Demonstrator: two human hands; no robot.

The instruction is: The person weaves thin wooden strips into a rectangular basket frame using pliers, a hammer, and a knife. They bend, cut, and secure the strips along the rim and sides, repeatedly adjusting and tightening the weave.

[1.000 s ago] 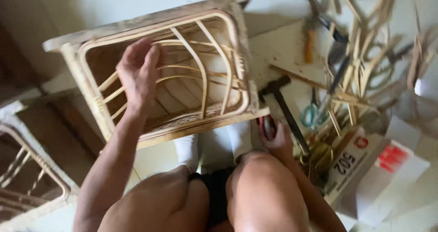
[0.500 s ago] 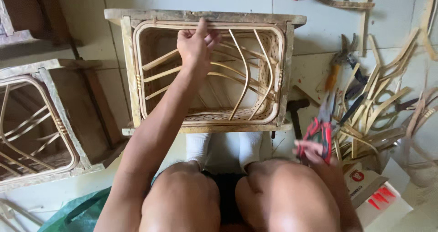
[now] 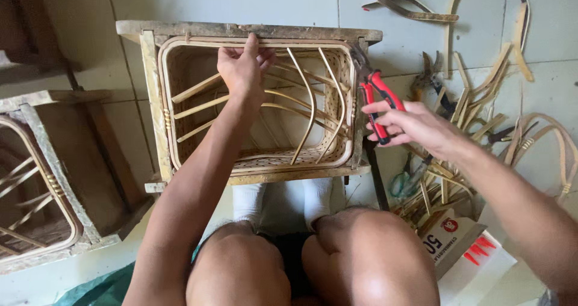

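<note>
Looking down past our knees, we see a rattan-and-wood crate frame [image 3: 158, 119] lying on the tiled floor [image 3: 241, 2] straight ahead at twelve o'clock. Our left hand [image 3: 244, 70] reaches into the top of it, fingers curled closed around the far rim at the crate's twelve o'clock edge, with the thumb inside against the woven wall. Curved rattan strips [image 3: 304, 110] arch across the opening just to the right of that hand.

Our right hand [image 3: 409, 125] sits at two o'clock, closed around the red-and-black handles of a pair of pliers [image 3: 376, 98]. The pliers' dark head points up and left, touching the crate's right upper corner by the wooden post.

At three o'clock from the crate, a heap of cut rattan offcuts [image 3: 463, 110] is spread over the floor, with other hand tools mixed in, though we cannot tell each one apart. A small cardboard box [image 3: 448, 237] lies at four o'clock, near our right knee. At nine o'clock stands a second crate frame [image 3: 57, 185], apart from the first. White socks [image 3: 283, 200] show just below the crate's near edge.
</note>
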